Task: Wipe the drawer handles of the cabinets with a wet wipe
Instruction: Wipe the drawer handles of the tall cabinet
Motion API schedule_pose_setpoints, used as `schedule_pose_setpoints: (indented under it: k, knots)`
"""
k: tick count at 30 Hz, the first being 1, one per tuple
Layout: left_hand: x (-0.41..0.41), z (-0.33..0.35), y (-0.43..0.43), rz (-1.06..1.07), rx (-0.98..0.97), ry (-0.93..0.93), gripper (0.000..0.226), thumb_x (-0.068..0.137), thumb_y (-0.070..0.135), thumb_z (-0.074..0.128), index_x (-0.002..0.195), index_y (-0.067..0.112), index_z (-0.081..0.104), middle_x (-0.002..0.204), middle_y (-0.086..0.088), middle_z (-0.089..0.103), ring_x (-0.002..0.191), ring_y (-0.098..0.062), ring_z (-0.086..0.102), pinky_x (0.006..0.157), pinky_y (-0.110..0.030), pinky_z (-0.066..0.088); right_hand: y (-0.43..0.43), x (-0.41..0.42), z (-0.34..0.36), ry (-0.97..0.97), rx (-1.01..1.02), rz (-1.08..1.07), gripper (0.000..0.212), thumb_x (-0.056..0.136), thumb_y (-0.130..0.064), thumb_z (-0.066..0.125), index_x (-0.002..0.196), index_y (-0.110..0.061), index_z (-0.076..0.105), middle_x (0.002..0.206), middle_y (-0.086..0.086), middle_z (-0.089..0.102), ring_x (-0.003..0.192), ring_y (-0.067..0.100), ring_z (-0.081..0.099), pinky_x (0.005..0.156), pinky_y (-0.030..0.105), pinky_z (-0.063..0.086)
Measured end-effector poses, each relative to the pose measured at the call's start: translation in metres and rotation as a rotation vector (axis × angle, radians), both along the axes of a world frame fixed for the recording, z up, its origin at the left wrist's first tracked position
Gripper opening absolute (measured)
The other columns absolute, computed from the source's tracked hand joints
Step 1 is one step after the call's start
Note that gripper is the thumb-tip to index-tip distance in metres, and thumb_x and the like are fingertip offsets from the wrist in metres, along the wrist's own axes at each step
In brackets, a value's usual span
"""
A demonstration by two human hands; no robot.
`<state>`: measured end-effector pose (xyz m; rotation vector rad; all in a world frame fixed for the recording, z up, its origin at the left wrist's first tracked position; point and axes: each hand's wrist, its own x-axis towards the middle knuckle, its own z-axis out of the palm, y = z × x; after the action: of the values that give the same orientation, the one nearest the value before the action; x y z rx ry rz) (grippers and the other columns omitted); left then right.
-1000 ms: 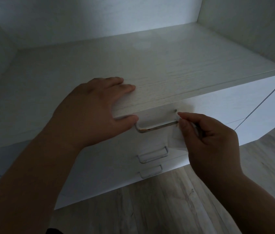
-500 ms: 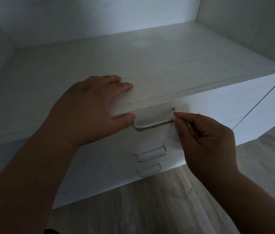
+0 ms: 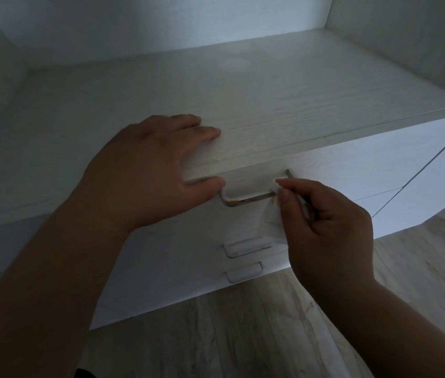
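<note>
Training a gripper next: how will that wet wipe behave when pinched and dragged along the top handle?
Probably floppy: the wet wipe hangs limp below the right hand. Likely light, since a fingertip pinch holds it. It may bunch at the top handle, where rusty patches look rough.

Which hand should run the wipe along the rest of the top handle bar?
Right. The right hand already pinches the wet wipe at the top handle's right end; the left hand lies braced on the cabinet top.
</note>
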<state>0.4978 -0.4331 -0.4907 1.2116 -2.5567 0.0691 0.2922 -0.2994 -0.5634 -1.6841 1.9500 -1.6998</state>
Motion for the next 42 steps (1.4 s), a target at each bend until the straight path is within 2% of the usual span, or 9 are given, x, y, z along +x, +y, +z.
schedule_pose_setpoints:
  k: [9,13,18,23,28,33,36,39,42]
  knots:
    - [0.001,-0.002,0.003,0.013,-0.039,0.004,0.082,0.077,0.081,0.047,0.15,0.044,0.049,0.158,0.015,0.045,0.144,-0.013,0.043,0.117,-0.037,0.034,0.001,-0.006,0.0,-0.036,0.012,-0.028,0.015,0.102,-0.026,0.062,0.11,-0.028,0.075,0.098,-0.031,0.065,0.097,-0.01,0.065,0.083,0.006,0.049]
    - [0.0,-0.002,0.003,0.004,-0.042,-0.005,0.081,0.077,0.081,0.047,0.149,0.044,0.049,0.158,0.014,0.046,0.143,-0.014,0.044,0.117,-0.04,0.035,0.001,-0.003,0.001,-0.02,0.024,-0.014,0.017,0.1,-0.026,0.064,0.112,-0.027,0.076,0.1,-0.034,0.063,0.099,-0.012,0.065,0.085,0.007,0.05]
    - [0.001,-0.004,0.002,-0.001,-0.049,0.002,0.081,0.078,0.082,0.044,0.149,0.044,0.05,0.158,0.014,0.047,0.143,-0.016,0.046,0.117,-0.043,0.038,0.001,-0.014,0.005,-0.003,0.019,-0.042,0.016,0.1,-0.027,0.063,0.111,-0.034,0.072,0.098,-0.033,0.064,0.094,-0.012,0.065,0.081,0.009,0.052]
    - [0.001,-0.003,0.002,-0.004,-0.054,0.005,0.081,0.077,0.081,0.045,0.148,0.042,0.051,0.157,0.012,0.049,0.142,-0.017,0.048,0.116,-0.043,0.04,0.001,-0.006,0.001,0.035,0.014,-0.039,0.017,0.1,-0.024,0.065,0.112,-0.025,0.077,0.1,-0.037,0.06,0.097,-0.017,0.063,0.086,0.006,0.049]
    - [0.002,-0.004,0.002,0.007,-0.07,-0.003,0.08,0.079,0.081,0.044,0.149,0.043,0.05,0.158,0.014,0.047,0.143,-0.015,0.046,0.117,-0.043,0.038,0.001,-0.016,0.004,0.087,-0.009,-0.012,0.016,0.101,-0.026,0.065,0.115,-0.032,0.071,0.102,-0.037,0.06,0.095,-0.017,0.064,0.085,0.007,0.051]
    - [0.002,-0.005,0.002,-0.004,-0.091,-0.012,0.079,0.08,0.081,0.042,0.149,0.042,0.05,0.157,0.012,0.049,0.142,-0.017,0.048,0.116,-0.044,0.04,-0.002,-0.003,0.0,0.116,-0.04,-0.028,0.019,0.098,-0.022,0.066,0.112,-0.019,0.078,0.099,-0.023,0.066,0.096,-0.007,0.065,0.085,0.007,0.051]
    - [0.003,-0.006,0.002,-0.001,-0.098,-0.001,0.077,0.081,0.08,0.043,0.147,0.041,0.053,0.155,0.012,0.051,0.14,-0.017,0.051,0.115,-0.045,0.041,-0.002,-0.005,0.001,0.21,-0.059,0.013,0.019,0.098,-0.02,0.066,0.112,-0.015,0.078,0.095,-0.017,0.068,0.091,0.0,0.066,0.082,0.01,0.052]
    - [0.007,-0.008,0.008,-0.007,-0.142,0.029,0.069,0.086,0.072,0.048,0.143,0.037,0.06,0.15,0.009,0.057,0.134,-0.018,0.058,0.11,-0.044,0.047,-0.002,-0.011,0.001,0.21,-0.074,-0.034,0.019,0.098,-0.019,0.066,0.111,-0.013,0.078,0.097,-0.016,0.068,0.094,-0.001,0.065,0.085,0.009,0.051]
    - [0.012,-0.014,0.019,0.026,-0.202,-0.002,0.064,0.093,0.068,0.046,0.147,0.035,0.057,0.153,0.007,0.056,0.136,-0.017,0.057,0.106,-0.043,0.049,-0.004,0.0,-0.001,0.186,-0.08,-0.016,0.019,0.099,-0.02,0.066,0.111,-0.013,0.078,0.098,-0.018,0.065,0.094,-0.003,0.063,0.086,0.004,0.047]
